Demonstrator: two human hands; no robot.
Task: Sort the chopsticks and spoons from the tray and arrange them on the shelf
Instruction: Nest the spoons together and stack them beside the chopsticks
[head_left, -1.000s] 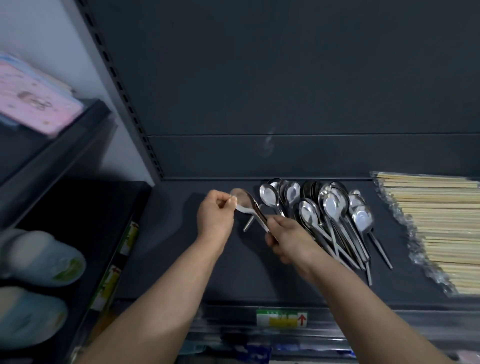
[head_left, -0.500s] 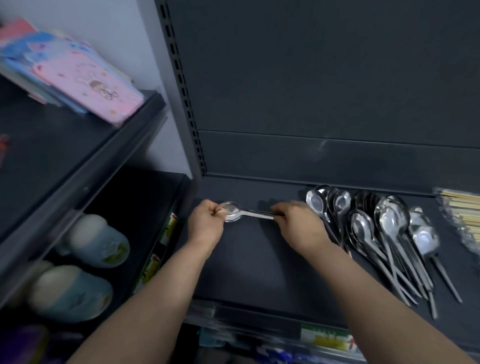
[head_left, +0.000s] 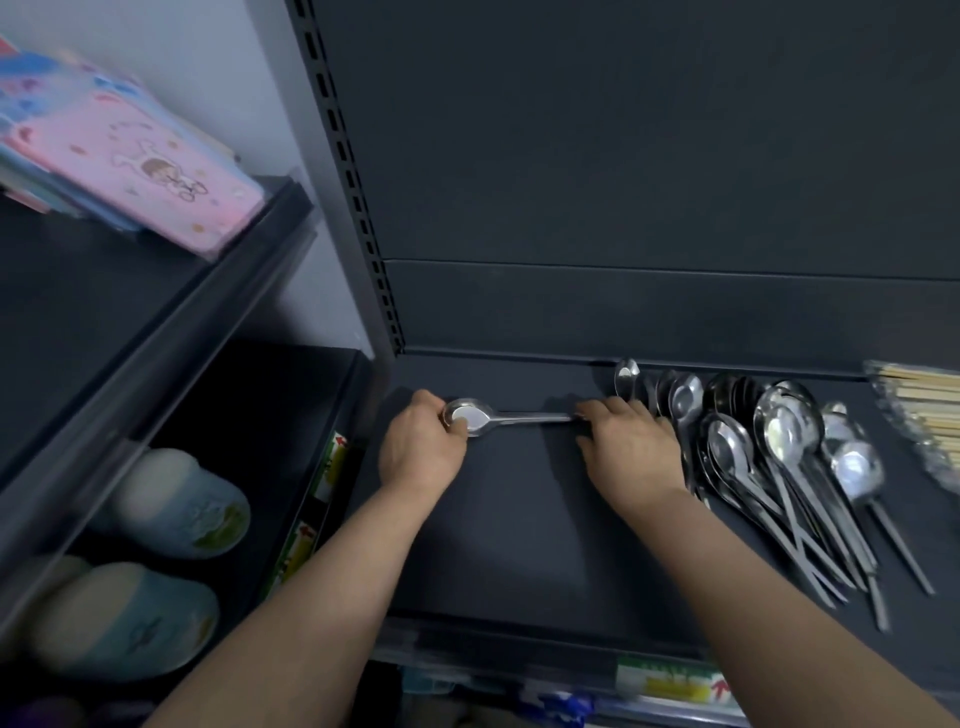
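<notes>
Spoon (head_left: 491, 417) lies sideways on the shelf (head_left: 519, 545), bowl pinched by the left hand (head_left: 421, 452), handle tip gripped by the right hand (head_left: 631, 449). Spoon pile (head_left: 779, 467) sits just beyond the right knuckles; a careless withdrawal could scatter it.

I have one view only: the wide-angle head camera, looking forward and down, close over the dark shelf (head_left: 519, 545), its back wall (head_left: 623, 156) filling the upper frame.

Left of the heap of spoons (head_left: 779, 467), a single spoon (head_left: 519, 417) lies crosswise on the dark shelf (head_left: 519, 545), left hand (head_left: 421, 452) gripping its bowl, right hand (head_left: 631, 452) pinching its handle end, bagged chopsticks (head_left: 930, 415) right of the heap.
</notes>
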